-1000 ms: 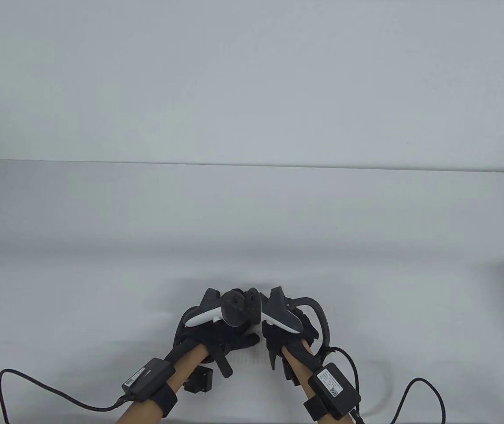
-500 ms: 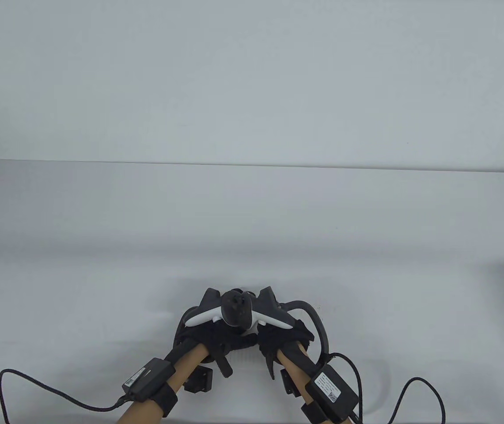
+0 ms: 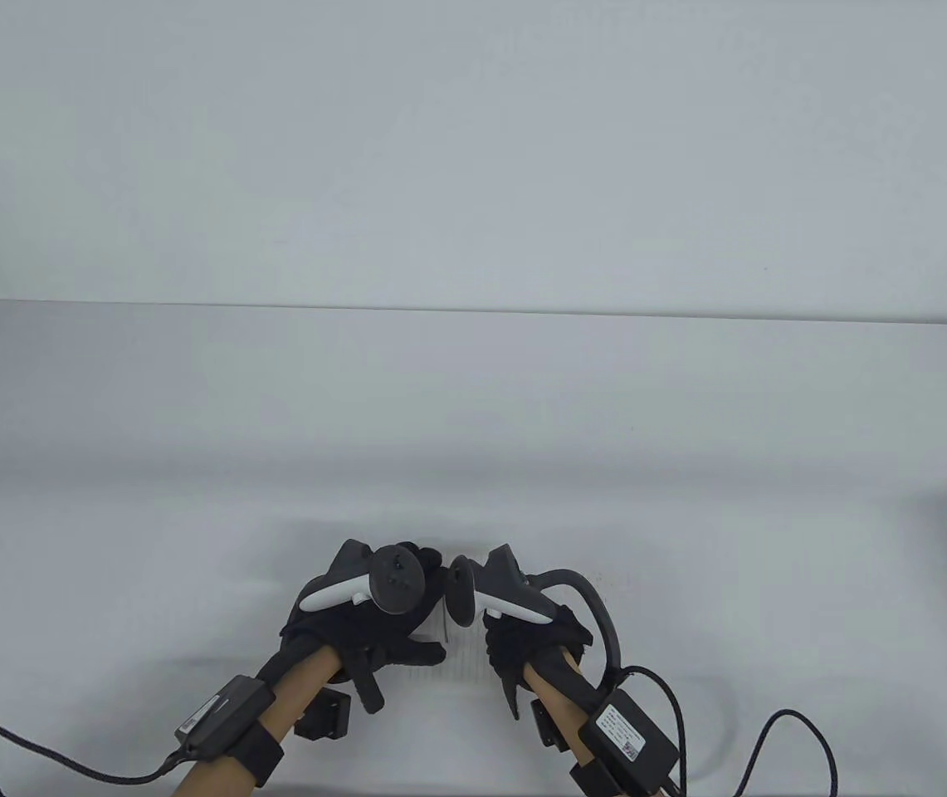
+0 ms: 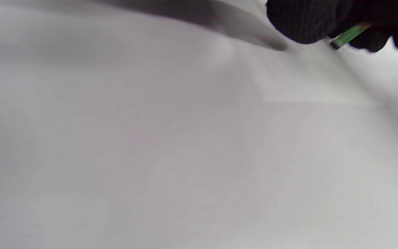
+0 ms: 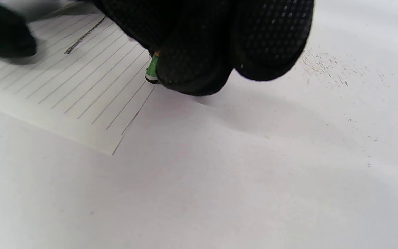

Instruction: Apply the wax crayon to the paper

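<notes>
Green wax crayon (image 5: 152,69) pinched in right hand (image 3: 531,635) grip, tip sitting at right edge of lined paper (image 5: 74,79), low centre of white worktop (image 3: 473,415). Left hand (image 3: 365,623) now shifted leftward, apart from right; half a second ago trackers overlapping. Left grip: thumb extended, fingers hidden, resting on paper it seems — cannot tell firmly. Probably clearing space, steadying sheet for strokes.

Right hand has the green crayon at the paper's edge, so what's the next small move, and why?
Probably slide the right hand inward, drawing the green wax crayon across the lined white paper sheet: its tip sits at the sheet's very edge, with no green marks visible.
</notes>
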The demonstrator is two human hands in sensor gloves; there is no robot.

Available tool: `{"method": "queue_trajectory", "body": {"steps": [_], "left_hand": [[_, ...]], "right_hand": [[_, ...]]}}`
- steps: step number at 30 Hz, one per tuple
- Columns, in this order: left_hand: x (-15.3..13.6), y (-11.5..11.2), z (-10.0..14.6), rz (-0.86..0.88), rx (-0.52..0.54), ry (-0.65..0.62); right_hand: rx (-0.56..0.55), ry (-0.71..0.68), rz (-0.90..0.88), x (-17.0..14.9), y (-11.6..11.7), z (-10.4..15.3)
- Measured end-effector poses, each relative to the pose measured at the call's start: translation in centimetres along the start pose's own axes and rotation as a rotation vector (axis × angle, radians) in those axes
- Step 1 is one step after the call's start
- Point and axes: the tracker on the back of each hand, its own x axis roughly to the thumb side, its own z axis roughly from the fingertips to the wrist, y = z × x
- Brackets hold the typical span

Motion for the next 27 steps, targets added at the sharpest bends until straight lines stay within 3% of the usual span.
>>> {"method": "queue_trajectory", "body": {"steps": [3, 5, 8, 11, 15, 18, 27], "left_hand": [[-0.7, -0.6, -0.3, 0.115, 0.002, -0.034], [-0.6, -0.5, -0.3, 0.053, -0.021, -0.014], [-0.6, -0.5, -0.4, 0.071, -0.031, -0.021], [-0.6, -0.5, -0.4, 0.073, -0.031, -0.021], [-0.6, -0.5, -0.4, 0.076, -0.033, -0.022], [-0.6, -0.5, -0.4, 0.077, -0.032, -0.021], [-0.6, -0.6, -0.4, 0.085, -0.040, -0.026]], "right_hand": [[-0.011, 0.006, 0.007, 0.0, 0.1, 0.1], [-0.030, -0.009, 0.002, -0.1, 0.0, 0.4], [-0.186, -0.053, -0.056, -0.4, -0.7, 1.4], [-0.260, -0.136, -0.126, 0.2, -1.0, 1.7], [-0.245, -0.222, -0.131, 2.1, 0.0, 1.2], [-0.299, -0.242, -0.109, 2.8, 0.3, 1.2], [-0.286, -0.224, -0.083, 3.3, 0.9, 0.5]]}}
